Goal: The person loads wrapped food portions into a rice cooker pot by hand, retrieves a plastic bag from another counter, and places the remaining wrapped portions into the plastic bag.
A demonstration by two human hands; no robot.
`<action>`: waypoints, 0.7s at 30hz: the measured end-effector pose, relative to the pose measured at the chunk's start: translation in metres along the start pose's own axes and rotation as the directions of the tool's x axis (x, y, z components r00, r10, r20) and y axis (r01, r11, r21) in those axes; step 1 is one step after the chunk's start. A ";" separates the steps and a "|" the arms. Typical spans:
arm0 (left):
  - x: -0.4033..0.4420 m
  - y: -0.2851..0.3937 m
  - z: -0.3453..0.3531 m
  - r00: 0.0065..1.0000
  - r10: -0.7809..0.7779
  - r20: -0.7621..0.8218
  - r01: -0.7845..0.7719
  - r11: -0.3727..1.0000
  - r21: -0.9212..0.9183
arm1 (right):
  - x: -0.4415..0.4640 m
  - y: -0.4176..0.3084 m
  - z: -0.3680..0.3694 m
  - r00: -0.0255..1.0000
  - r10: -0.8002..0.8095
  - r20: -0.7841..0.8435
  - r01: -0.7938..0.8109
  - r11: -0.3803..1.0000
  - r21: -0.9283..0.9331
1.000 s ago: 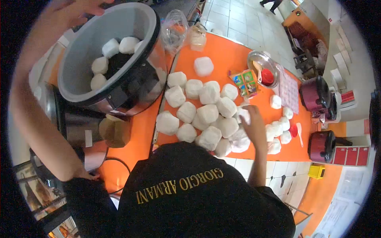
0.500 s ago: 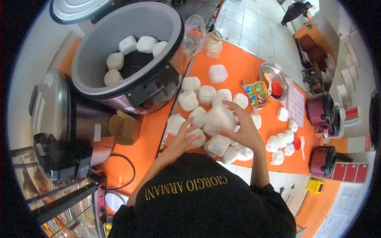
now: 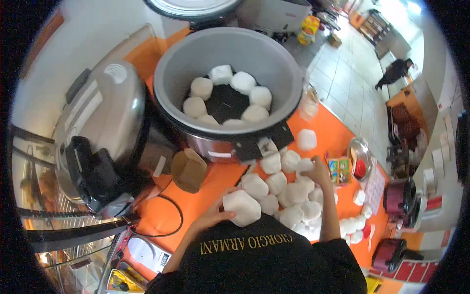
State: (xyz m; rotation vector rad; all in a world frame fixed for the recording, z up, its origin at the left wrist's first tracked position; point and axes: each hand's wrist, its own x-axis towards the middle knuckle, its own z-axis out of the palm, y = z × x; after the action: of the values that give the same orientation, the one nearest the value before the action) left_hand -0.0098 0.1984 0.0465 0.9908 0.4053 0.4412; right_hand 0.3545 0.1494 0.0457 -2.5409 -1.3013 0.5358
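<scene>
Head view, left hand (image 3: 217, 215): clamped on a white bundle (image 3: 242, 208), near side.
Right hand (image 3: 320, 174): curled at a second bundle (image 3: 304, 166), farther right; cannot tell whether gripping.
Bundle feel: probably soft, fairly light, easily dented; best cupped around the sides.
Pile (image 3: 296, 192): loose, on the orange table (image 3: 348, 198).
Pot (image 3: 196, 59): far, ringed inside with similar bundles.

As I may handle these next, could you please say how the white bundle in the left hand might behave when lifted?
The white bundle is probably manageable, since the left hand alone holds it. It likely holds its shape, showing no sag. Its flattish sides suggest it may resist rolling.
</scene>
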 end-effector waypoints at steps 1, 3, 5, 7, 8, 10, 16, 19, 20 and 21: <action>-0.001 0.005 -0.001 1.000 -0.004 -0.019 0.006 0.998 0.063 | -0.001 -0.023 -0.027 1.000 -0.026 -0.002 0.026 1.000 -0.009; -0.002 0.017 -0.008 0.999 0.000 -0.047 0.009 0.983 0.183 | -0.014 -0.070 -0.086 0.990 -0.124 -0.072 0.133 0.980 0.145; 0.000 0.020 -0.019 0.996 0.004 -0.086 0.013 0.981 0.191 | -0.021 -0.112 -0.129 0.966 -0.235 -0.109 0.259 0.878 0.402; 0.002 0.024 -0.027 0.993 0.002 -0.121 0.022 0.979 0.203 | -0.013 -0.161 -0.155 0.903 -0.421 -0.086 0.384 0.702 0.600; 0.003 0.028 -0.029 0.987 -0.025 -0.159 0.043 0.993 0.108 | -0.004 -0.186 -0.159 0.845 -0.533 -0.055 0.441 0.635 0.634; 0.008 0.029 -0.033 0.979 -0.050 -0.199 0.053 0.999 0.010 | 0.028 -0.235 -0.152 0.650 -0.760 -0.003 0.730 0.623 0.283; 0.017 0.020 -0.043 0.978 -0.003 -0.211 0.009 1.000 0.029 | 0.135 -0.316 -0.034 0.467 -0.839 0.278 0.881 0.415 -0.229; 0.013 0.012 -0.048 0.963 -0.111 -0.246 0.083 0.989 -0.124 | 0.156 -0.306 0.010 0.226 -0.886 0.404 0.974 0.194 -0.120; 0.010 0.007 -0.052 0.962 -0.075 -0.261 0.060 0.996 -0.065 | 0.154 -0.308 0.012 0.223 -0.888 0.403 0.974 0.190 -0.120; 0.008 0.005 -0.055 0.961 -0.038 -0.275 0.037 0.999 -0.008 | 0.152 -0.309 0.015 0.166 -0.806 0.568 0.984 0.174 -0.040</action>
State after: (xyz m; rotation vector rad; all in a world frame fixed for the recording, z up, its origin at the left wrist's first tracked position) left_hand -0.0321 0.2437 0.0231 0.9202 0.6724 0.5473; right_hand 0.2044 0.4523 0.1138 -1.1651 -3.0368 0.5227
